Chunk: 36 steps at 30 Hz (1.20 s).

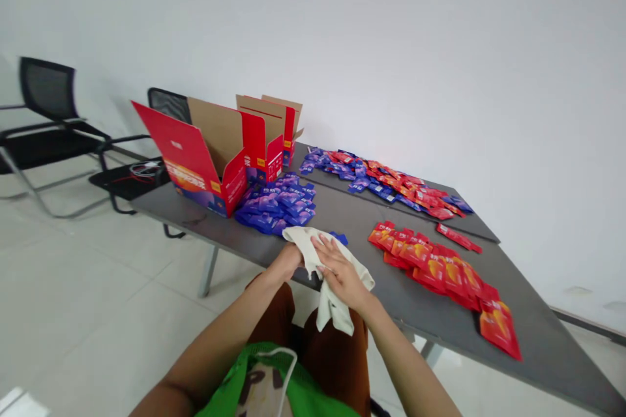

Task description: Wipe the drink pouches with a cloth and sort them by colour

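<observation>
Hanging in crumpled folds in the head view, a cream-white fabric cloth (pixel 333 311) was seen at the near edge of the flat dark-grey table (pixel 353 210). It was pressed by the right hand (pixel 343 273), fingers extended; the fingers of the left hand (pixel 290 259) were hidden, their state indiscernible.
</observation>
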Available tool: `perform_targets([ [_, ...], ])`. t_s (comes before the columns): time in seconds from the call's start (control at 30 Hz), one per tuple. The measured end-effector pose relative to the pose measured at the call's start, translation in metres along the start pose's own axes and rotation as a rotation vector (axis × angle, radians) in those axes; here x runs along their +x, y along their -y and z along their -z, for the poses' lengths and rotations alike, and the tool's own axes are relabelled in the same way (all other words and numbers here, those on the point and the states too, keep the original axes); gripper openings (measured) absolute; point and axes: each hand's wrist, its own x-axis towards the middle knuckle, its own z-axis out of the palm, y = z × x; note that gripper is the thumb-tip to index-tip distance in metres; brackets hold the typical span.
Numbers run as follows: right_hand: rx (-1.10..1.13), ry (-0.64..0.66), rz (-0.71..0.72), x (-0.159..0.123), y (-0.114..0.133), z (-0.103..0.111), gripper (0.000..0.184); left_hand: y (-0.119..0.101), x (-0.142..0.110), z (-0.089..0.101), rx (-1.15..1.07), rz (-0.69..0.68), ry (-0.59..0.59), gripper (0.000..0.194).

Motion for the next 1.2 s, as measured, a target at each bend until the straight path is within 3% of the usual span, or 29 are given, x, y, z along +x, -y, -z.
perform_targets([
  [0.17,0.034,0.074,-0.047,0.009,-0.004,0.005,0.041,-0.006,-0.001,0.012,-0.027,0.074,0.230,0.047],
  [0.37,0.111,0.120,-0.075,0.010,-0.008,0.006,0.036,-0.016,-0.006,0.015,0.016,0.123,0.285,0.043],
  [0.47,0.016,0.083,-0.147,0.009,-0.017,0.003,0.040,-0.018,-0.004,0.011,0.030,0.201,0.238,0.033],
  [0.6,-0.246,0.096,-0.364,0.012,-0.027,0.003,0.040,-0.015,-0.002,0.005,0.091,0.273,0.125,0.011],
  [0.7,-0.379,0.085,-0.539,0.018,-0.030,0.014,0.039,-0.013,-0.004,0.001,0.103,0.310,0.074,0.012],
  [0.83,-0.414,0.012,-0.640,0.027,-0.026,0.035,0.039,-0.011,-0.008,-0.006,0.012,0.197,-0.118,0.010],
  [0.9,-0.388,-0.011,-0.603,0.030,-0.020,0.038,0.040,-0.011,-0.009,-0.007,-0.001,0.161,-0.174,0.007],
  [0.97,-0.300,-0.008,-0.489,0.031,-0.013,0.032,0.041,-0.011,-0.009,-0.006,0.011,0.182,-0.157,0.008],
  [1.07,-0.132,0.061,-0.292,0.028,-0.006,0.011,0.046,-0.013,-0.009,-0.003,0.005,0.180,-0.096,0.020],
  [1.2,0.028,0.064,-0.209,0.018,-0.007,-0.011,0.051,-0.014,-0.011,0.001,-0.020,0.143,-0.050,0.029],
])
